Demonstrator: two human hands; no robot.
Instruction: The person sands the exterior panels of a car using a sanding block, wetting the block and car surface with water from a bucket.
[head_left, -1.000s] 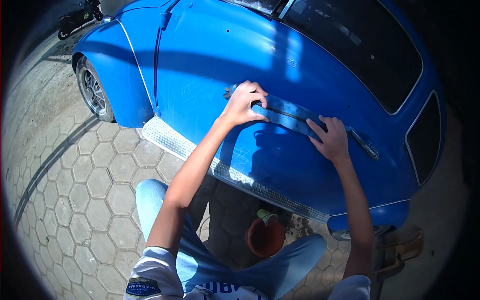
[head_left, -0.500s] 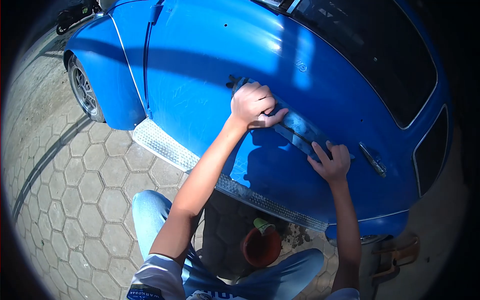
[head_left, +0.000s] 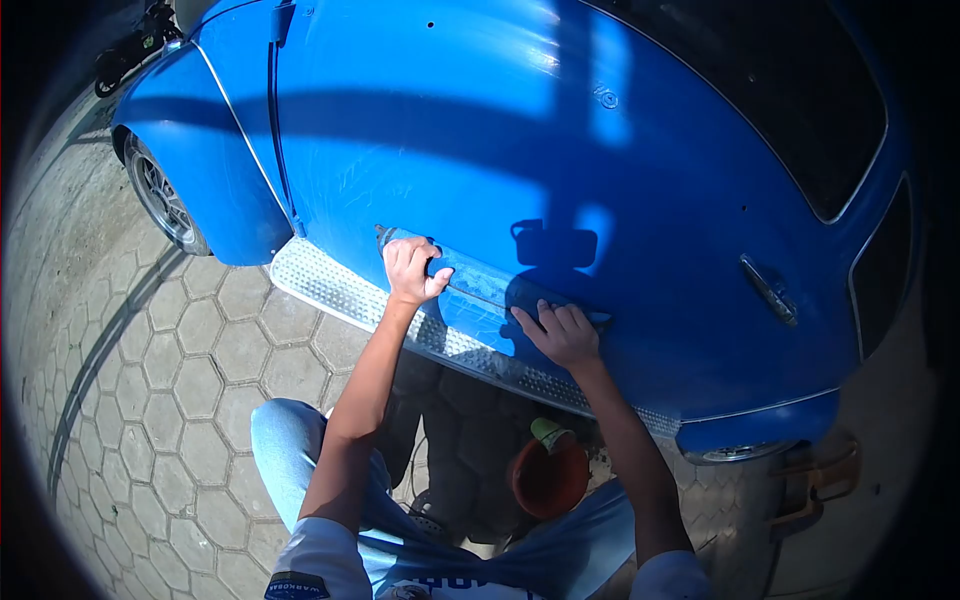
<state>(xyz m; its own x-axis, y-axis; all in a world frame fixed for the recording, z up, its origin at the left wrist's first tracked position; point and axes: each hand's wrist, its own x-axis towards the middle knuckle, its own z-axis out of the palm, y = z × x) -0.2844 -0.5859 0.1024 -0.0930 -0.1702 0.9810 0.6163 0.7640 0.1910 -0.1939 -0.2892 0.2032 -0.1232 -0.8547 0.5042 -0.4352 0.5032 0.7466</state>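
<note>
A long sanding board [head_left: 482, 284], smeared with blue dust, lies slanted against the lower part of a blue car door [head_left: 400, 180]. My left hand [head_left: 410, 268] is closed round its left end, fingers bent over the top edge. Near the other end, my right hand [head_left: 562, 332] grips the board, with its fingers bent over it and the palm partly hidden. The underside of the board is out of sight against the paint, which carries pale scuffs.
Below the door runs a metal running board [head_left: 335, 290]. A brown bucket [head_left: 550, 485] with a green cloth-like item [head_left: 550, 434] on its rim stands between my knees. A door handle [head_left: 770, 290] juts out at right; a brown chair [head_left: 815, 485] is behind it. Hexagonal pavers [head_left: 200, 385] cover the ground.
Both hands and the sanding board have moved down and left across the door, toward the running board. My view has shifted slightly.
</note>
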